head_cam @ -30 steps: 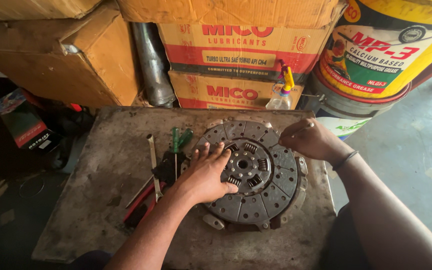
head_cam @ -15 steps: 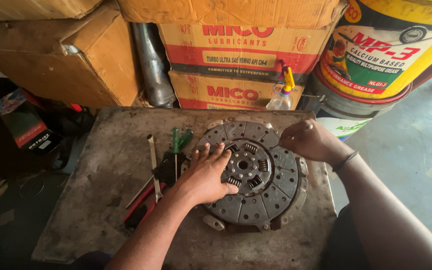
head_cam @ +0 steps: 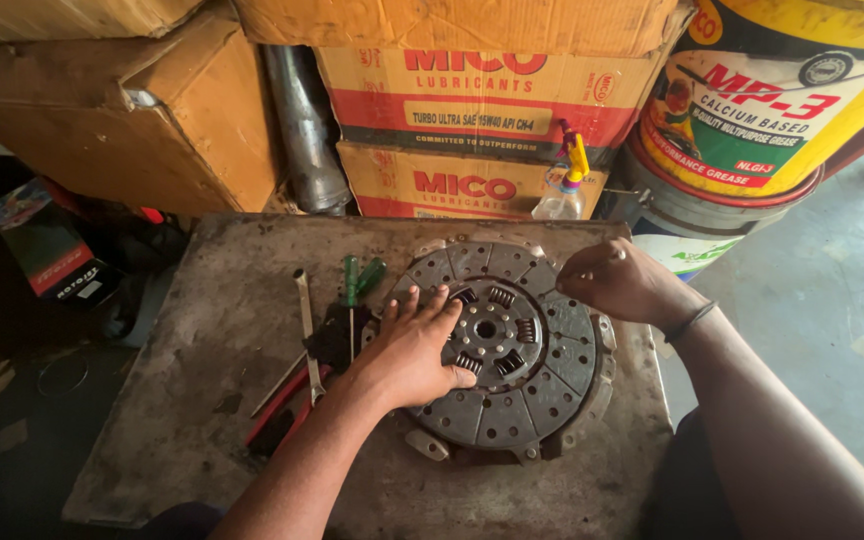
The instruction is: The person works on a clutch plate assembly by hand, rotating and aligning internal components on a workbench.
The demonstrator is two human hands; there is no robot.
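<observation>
Well to the left of your fingers, a worn cardboard box (head_cam: 132,110) sits behind the surface (head_cam: 202,400), with a dull metal pipe (head_cam: 302,130) standing upright just to its right. On the surface, just left of your left hand, lie a flat metal bar (head_cam: 304,305), two green-handled screwdrivers (head_cam: 352,285) and red-handled pliers (head_cam: 287,410), close together and partly overlapping.

Your left hand (head_cam: 407,350) lies palm down on the left half of the clutch disc (head_cam: 512,350). Its fingers (head_cam: 430,305) are spread wide and flat, gripping nothing, with the fingertips pointing away from you and the thumb touching the sprung hub near the centre. The clutch disc lies flat on the clutch cover beneath it, on the right half of the surface, directly under and between both hands.

Your right hand (head_cam: 617,282) rests at the far right rim of the clutch disc. Its fingers are curled narrow over the edge; whether they pinch anything cannot be told. A dark band circles that wrist.

Beyond the fingers stand two stacked red-printed cartons (head_cam: 472,130) and a small clear bottle with a yellow spout (head_cam: 564,190). Right of the right hand stands a large yellow grease drum (head_cam: 752,110).
</observation>
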